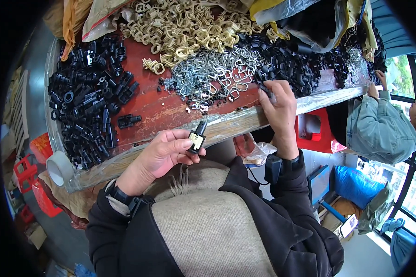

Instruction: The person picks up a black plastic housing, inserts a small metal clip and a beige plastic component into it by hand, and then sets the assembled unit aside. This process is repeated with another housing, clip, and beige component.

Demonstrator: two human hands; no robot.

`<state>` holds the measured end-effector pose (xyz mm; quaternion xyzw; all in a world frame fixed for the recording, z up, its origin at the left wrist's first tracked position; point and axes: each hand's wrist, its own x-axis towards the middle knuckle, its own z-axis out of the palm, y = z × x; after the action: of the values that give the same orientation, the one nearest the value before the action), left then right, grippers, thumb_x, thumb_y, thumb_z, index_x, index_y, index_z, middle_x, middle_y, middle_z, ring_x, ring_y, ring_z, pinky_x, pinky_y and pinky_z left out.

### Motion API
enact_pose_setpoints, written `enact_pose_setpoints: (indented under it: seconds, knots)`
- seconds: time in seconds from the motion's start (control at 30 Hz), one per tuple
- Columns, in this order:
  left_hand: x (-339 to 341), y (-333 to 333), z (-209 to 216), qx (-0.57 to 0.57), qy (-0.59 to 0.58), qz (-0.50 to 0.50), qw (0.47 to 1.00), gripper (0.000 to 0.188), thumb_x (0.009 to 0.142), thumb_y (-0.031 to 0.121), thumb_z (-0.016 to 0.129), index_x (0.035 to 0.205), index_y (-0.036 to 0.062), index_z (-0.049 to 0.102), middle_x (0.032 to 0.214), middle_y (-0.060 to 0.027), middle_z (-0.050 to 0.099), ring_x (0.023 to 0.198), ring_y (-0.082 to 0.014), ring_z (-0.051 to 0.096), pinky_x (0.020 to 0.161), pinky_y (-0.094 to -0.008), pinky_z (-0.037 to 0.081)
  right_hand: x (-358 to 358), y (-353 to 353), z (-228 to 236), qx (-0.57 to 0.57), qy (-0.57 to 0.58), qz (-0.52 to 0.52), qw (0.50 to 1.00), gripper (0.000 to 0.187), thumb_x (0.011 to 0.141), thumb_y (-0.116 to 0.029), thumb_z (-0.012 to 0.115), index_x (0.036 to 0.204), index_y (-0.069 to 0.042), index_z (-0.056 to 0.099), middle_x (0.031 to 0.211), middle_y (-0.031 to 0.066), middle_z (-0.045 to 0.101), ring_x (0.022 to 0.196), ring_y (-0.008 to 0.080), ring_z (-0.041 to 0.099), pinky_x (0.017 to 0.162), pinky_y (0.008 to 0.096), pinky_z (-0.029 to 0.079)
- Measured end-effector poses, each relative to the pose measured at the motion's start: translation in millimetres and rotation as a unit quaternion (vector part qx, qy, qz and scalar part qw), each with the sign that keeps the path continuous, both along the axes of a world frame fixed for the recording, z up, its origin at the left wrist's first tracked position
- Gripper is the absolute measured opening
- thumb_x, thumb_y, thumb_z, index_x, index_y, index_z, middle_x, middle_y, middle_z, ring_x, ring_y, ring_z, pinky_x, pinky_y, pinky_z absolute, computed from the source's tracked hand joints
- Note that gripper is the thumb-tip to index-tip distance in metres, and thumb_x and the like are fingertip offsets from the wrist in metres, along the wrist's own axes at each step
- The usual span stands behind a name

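My left hand [164,152] is closed around a black plastic fitting [200,130] with a narrow stem pointing up. A cream-coloured piece [196,141] sits in the fitting's body, beside my thumb. Over the table's front edge, my right hand [279,106] pinches a small black plastic part [264,88] between thumb and fingers. Just beyond it lie a heap of small black parts [291,69] and a spread of bent metal wire clips [224,71]. A single black fitting [128,121] lies on the red tabletop [155,111], left of my left hand.
Black fittings [85,101] cover the table's left end, and cream plastic rings [180,27] are piled at the back. A tape roll [60,170] hangs at the left corner. Another person [383,129] sits on the right near a red stool [316,131].
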<state>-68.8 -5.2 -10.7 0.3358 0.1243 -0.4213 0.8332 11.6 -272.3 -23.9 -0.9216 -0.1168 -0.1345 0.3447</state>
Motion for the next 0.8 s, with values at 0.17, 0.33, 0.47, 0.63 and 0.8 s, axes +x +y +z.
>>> enact_pose_setpoints:
  seconds: [0.17,0.33,0.47,0.63,0.8]
  knots:
    - [2,-2,-1,-0.018,0.006,0.001,1.000,0.031,0.078,0.016,0.056,0.102,-0.0029,0.049,0.088,-0.0136,0.058,0.071,-0.0150,0.059,0.063,-0.0225,0.049,10,-9,-12,-0.167,-0.061,-0.012,0.984,0.012,0.070,-0.011,0.060,0.080,-0.004,0.058,0.077,0.0073,0.053,0.074,0.0242,0.051,0.065,0.0327,0.038]
    - [2,-4,0,-0.020,0.003,0.011,1.000,0.030,0.079,0.016,0.055,0.102,-0.0020,0.049,0.088,-0.0127,0.058,0.071,-0.0147,0.058,0.063,-0.0223,0.049,10,-10,-12,-0.179,-0.088,-0.006,0.980,0.011,0.072,-0.010,0.058,0.081,-0.005,0.056,0.076,0.0076,0.053,0.071,0.0241,0.051,0.063,0.0330,0.038]
    - [-1,-4,1,0.016,0.002,0.042,0.999,0.036,0.078,0.015,0.054,0.108,-0.0033,0.046,0.087,-0.0137,0.058,0.068,-0.0147,0.058,0.060,-0.0218,0.049,4,-5,-5,-0.060,-0.044,-0.019,0.997,0.009,0.075,-0.011,0.057,0.080,-0.004,0.055,0.077,0.0076,0.053,0.070,0.0240,0.052,0.061,0.0327,0.039]
    - [-11,-2,2,0.044,-0.019,0.078,0.996,0.033,0.078,0.013,0.054,0.108,-0.0021,0.047,0.088,-0.0129,0.058,0.070,-0.0150,0.058,0.061,-0.0220,0.049,-21,18,20,0.128,0.072,0.082,0.986,0.009,0.077,-0.006,0.056,0.082,0.000,0.053,0.067,0.0075,0.052,0.059,0.0157,0.051,0.054,0.0243,0.040]
    - [-11,0,0,0.054,-0.054,0.077,0.994,0.032,0.078,0.011,0.055,0.108,-0.0001,0.048,0.091,-0.0076,0.058,0.075,-0.0143,0.058,0.064,-0.0211,0.048,-48,56,44,0.172,0.115,0.257,0.944,0.010,0.071,-0.005,0.061,0.078,-0.001,0.055,0.066,0.0077,0.053,0.059,0.0175,0.053,0.054,0.0268,0.041]
